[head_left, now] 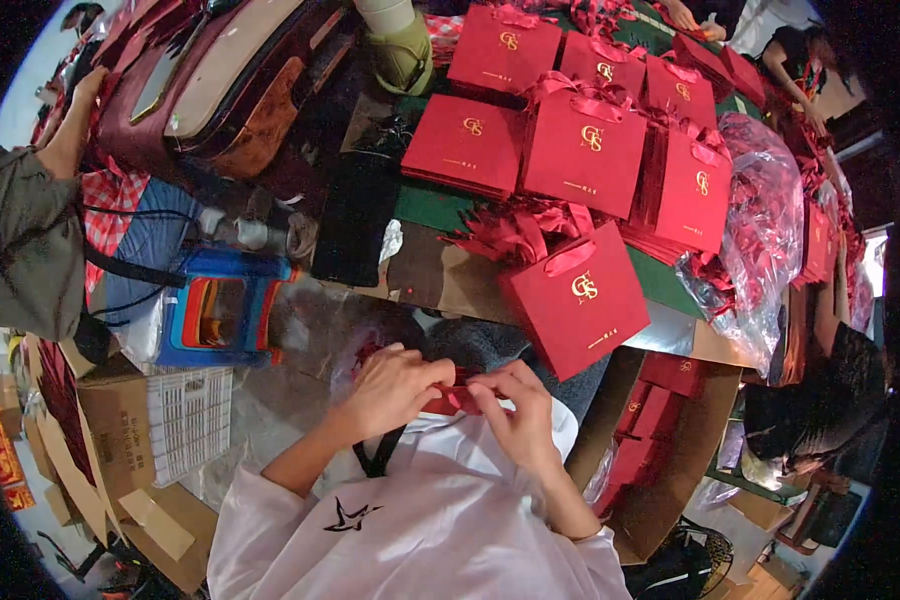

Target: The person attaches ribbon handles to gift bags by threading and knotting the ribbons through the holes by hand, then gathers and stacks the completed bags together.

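Note:
Close in front of my white shirt, both hands work on a red ribbon (454, 397). My left hand (395, 388) has its fingers bent in a pinch at the ribbon's left side. My right hand (518, 404) pinches it from the other side, fingertips close to the left ones. A red surface, perhaps part of a paper bag, shows below the ribbon; most of it is hidden by the hands. Just beyond, a red paper gift bag (580, 300) with gold print and ribbon handles leans tilted over the table's near edge.
Stacks of red gift bags (583, 150) cover the table, beside a clear plastic bag (755, 230) of ribbons. An open carton (670, 465) of red bags stands at my right. A blue plastic stool (220, 305) and cardboard box (120, 430) are left. Other people work around the table.

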`<state>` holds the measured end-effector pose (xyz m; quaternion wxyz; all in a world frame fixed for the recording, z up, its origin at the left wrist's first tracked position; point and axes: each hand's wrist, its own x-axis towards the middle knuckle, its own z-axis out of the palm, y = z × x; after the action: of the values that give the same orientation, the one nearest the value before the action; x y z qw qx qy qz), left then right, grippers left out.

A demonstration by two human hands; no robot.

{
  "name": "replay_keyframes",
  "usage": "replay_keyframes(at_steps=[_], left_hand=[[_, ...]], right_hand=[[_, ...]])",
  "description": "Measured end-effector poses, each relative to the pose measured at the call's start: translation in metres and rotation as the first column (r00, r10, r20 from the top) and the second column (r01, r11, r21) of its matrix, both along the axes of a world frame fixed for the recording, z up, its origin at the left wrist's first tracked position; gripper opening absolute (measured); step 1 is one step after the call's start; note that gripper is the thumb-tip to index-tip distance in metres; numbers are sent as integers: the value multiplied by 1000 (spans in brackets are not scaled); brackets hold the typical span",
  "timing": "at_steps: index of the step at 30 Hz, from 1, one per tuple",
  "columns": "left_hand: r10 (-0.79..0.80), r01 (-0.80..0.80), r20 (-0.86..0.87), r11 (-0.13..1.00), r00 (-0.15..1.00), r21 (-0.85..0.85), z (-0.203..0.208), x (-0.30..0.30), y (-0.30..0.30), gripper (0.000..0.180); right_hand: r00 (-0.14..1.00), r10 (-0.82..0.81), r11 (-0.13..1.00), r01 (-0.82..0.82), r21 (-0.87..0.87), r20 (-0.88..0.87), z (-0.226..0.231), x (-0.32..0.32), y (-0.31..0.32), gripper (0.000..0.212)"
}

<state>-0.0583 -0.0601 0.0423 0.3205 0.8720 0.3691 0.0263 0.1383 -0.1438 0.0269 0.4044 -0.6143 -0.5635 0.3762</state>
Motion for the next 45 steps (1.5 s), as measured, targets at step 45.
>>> replay_keyframes(at_steps=[45], left_hand=[[550,-541,302,832,779,-121,20,-54,17,18]], right_hand=[[972,112,959,-160,-235,-208,27,43,-40,13]])
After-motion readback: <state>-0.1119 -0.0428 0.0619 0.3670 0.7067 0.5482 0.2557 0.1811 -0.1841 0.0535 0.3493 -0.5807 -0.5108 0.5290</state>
